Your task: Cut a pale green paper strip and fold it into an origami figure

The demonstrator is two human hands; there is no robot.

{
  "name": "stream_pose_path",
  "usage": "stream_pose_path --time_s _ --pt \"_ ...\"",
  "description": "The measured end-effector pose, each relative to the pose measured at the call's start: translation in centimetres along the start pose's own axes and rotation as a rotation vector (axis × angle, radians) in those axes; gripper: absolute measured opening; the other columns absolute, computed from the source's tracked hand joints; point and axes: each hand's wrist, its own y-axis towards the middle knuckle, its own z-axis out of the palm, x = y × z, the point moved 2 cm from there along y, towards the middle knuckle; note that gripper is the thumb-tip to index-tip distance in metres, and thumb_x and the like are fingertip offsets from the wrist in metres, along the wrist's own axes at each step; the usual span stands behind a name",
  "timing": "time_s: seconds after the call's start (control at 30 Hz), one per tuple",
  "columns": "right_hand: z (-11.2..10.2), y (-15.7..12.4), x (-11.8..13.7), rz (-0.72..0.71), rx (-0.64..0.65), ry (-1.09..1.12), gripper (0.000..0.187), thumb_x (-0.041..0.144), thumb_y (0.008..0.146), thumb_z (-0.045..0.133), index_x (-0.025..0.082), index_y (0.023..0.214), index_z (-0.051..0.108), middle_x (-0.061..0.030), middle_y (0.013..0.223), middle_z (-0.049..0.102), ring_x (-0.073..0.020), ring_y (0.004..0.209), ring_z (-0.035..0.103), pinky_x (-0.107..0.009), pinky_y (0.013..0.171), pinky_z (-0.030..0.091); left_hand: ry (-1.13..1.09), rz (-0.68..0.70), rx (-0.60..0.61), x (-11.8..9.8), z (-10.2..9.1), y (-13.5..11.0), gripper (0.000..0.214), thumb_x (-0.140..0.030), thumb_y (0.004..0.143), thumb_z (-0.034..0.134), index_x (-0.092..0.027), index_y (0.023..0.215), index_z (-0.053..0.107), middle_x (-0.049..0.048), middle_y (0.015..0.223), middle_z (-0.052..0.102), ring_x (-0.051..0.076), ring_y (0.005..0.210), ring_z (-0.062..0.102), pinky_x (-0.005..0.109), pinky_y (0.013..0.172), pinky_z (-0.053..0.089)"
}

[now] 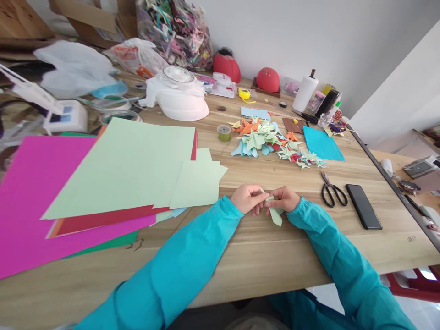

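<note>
Between my hands is a small piece of folded pale green paper (276,217), its pointed end hanging down towards me. My left hand (248,198) pinches its upper left part, thumb against fingers. My right hand (283,199) grips it from the other side, fingertips close to the left ones. Both hands are just above the wooden table (261,261). To the left, close to my left hand, lie small pale green paper sheets (195,185). Beyond my hands is a heap of folded paper stars (259,136) in green, orange, blue and red.
Large coloured sheets (130,169) are stacked on the left. Scissors (332,190) and a black phone (363,206) lie to the right. A thread spool (224,133), a blue sheet (323,143), red pincushions (268,79) and plastic bags (74,68) stand further back.
</note>
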Motion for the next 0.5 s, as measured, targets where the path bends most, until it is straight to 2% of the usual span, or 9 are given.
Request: stream_pose_path --time_s 0.23,0.33,0.4,0.43,0.5 --pt "0.2 0.0 0.1 -0.009 -0.036 0.108 0.039 0.043 0.056 0.075 0.009 0.072 0.062 -0.0044 0.057 0.066 -0.0135 0.049 0.060 -0.023 0.047 0.047 -0.006 0.019 -0.002 -0.1 -0.2 -0.1 0.031 -0.039 0.066 0.066 -0.013 0.059 0.051 -0.0027 0.045 0.053 0.008 0.033 0.050 0.018 0.030 0.042" --pt "0.2 -0.2 0.3 0.012 -0.045 0.139 0.040 0.044 0.057 0.073 0.009 0.073 0.062 -0.0042 0.055 0.065 -0.0128 0.042 0.058 -0.021 0.041 0.044 -0.036 0.087 -0.002 -0.4 -0.4 -0.1 0.023 -0.032 0.067 0.064 -0.012 0.073 0.055 -0.0014 0.053 0.057 0.011 0.041 0.055 0.020 0.035 0.045" --pt "0.2 -0.4 0.5 0.035 -0.031 0.141 0.039 0.043 0.057 0.073 0.009 0.072 0.062 -0.0047 0.054 0.065 -0.0123 0.039 0.057 -0.020 0.038 0.042 -0.076 0.153 -0.002 -0.6 -0.7 -0.2 0.027 -0.028 0.066 0.064 -0.014 0.087 0.054 -0.0007 0.062 0.060 0.013 0.050 0.060 0.022 0.039 0.049" --pt "0.2 -0.5 0.6 0.045 -0.023 0.141 0.039 0.043 0.057 0.074 0.009 0.071 0.062 -0.0049 0.053 0.065 -0.0124 0.039 0.056 -0.020 0.038 0.042 -0.083 0.177 0.006 -0.7 -0.8 -0.2 0.029 -0.026 0.065 0.064 -0.014 0.090 0.054 -0.0004 0.066 0.061 0.013 0.053 0.061 0.023 0.041 0.050" --pt "0.1 -0.7 0.7 0.071 -0.003 0.139 0.038 0.041 0.057 0.074 0.008 0.070 0.062 -0.0048 0.051 0.064 -0.0130 0.038 0.056 -0.020 0.038 0.042 -0.057 0.197 0.045 -0.8 -1.0 -0.2 0.022 -0.024 0.065 0.064 -0.013 0.082 0.056 0.0007 0.066 0.060 0.014 0.056 0.062 0.024 0.045 0.052"
